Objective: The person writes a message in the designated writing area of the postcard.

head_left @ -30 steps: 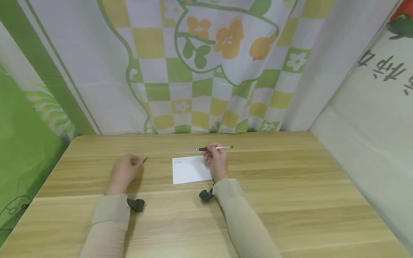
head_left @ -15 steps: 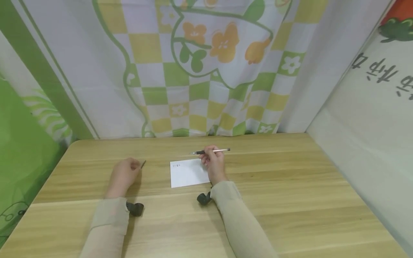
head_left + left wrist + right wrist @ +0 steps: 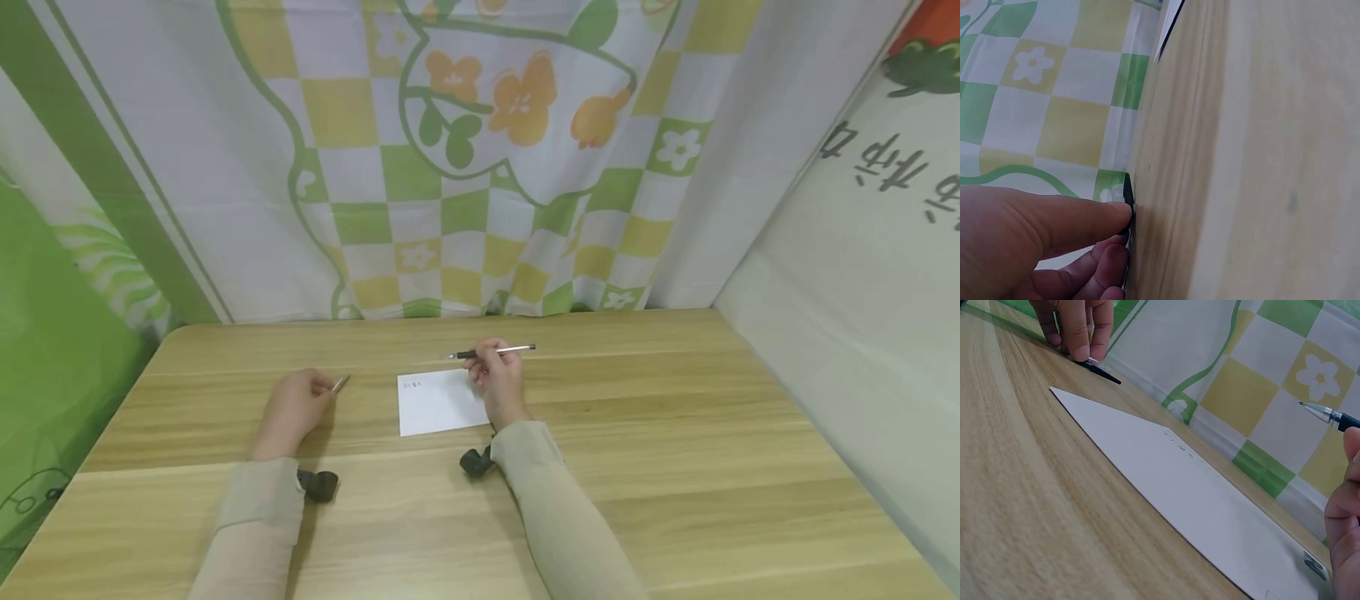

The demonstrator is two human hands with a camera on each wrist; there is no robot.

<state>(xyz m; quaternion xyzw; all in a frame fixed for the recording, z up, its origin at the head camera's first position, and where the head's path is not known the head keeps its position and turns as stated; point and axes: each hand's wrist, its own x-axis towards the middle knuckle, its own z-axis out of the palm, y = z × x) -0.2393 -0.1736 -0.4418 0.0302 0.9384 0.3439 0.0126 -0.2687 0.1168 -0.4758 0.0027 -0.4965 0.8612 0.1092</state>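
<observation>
My left hand [image 3: 294, 410] is low over the wooden table, left of a white paper card [image 3: 437, 407]. Thumb and fingers pinch a pen cap [image 3: 1105, 373], dark along its clip and clear near the fingers; its lower end is hidden by them in the left wrist view. My right hand [image 3: 501, 387] grips a gel pen [image 3: 513, 349] with a black grip and a clear barrel. The uncapped metal tip points left, raised over the table beyond the card's far edge. Small marks run along the card's upper left, and a dark stamp-like patch [image 3: 1315, 565] shows near the right hand.
The wooden table [image 3: 637, 467] ends at a checked, flowered curtain [image 3: 465, 200] behind. Green cloth [image 3: 67, 358] hangs at the left, and a white sheet with dark writing [image 3: 862, 250] stands at the right. A black camera mount [image 3: 318, 486] sits at each wrist.
The left hand has turned the cap in its fingers, so it points more to the right and shows a paler side. The right hand and pen hold nearly still; the head view has shifted slightly.
</observation>
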